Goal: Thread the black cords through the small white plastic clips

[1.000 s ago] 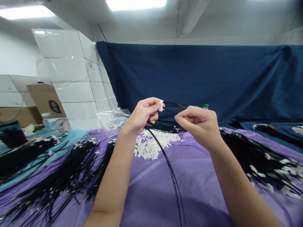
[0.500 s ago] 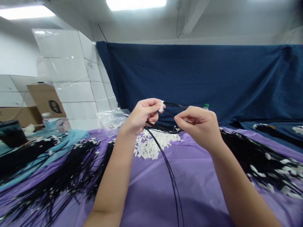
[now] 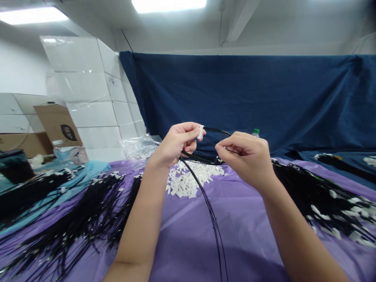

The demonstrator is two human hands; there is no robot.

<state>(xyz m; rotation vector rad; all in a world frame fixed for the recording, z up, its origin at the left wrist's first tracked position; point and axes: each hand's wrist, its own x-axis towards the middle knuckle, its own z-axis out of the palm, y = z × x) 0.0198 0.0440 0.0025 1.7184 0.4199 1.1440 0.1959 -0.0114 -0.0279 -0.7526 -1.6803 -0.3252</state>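
Between thumb and fingers, my left hand (image 3: 181,143) pinches a small white plastic connector housing (image 3: 201,132). Several thin black wires (image 3: 216,130) run from that housing toward my right hand (image 3: 245,154), and more pass under my left palm. My right hand is closed in a pinch on a black wire, its tip hidden by the fingers. The loose lengths of the bundle hang down in front of the purple cloth. Behind my hands lies a heap of white connector housings (image 3: 188,180).
Black wire bundles with white ends lie on the left (image 3: 85,215) and right (image 3: 323,196) of the purple tablecloth (image 3: 188,235). At the back left are a dark cup (image 3: 14,166), a clear bottle (image 3: 63,150), a cardboard box (image 3: 60,123) and stacked white boxes (image 3: 85,86). A blue curtain (image 3: 235,90) hangs behind.
My right hand has shifted very slightly, its fingertips a little to the left along the wire. My left hand keeps the white housing in the same place.
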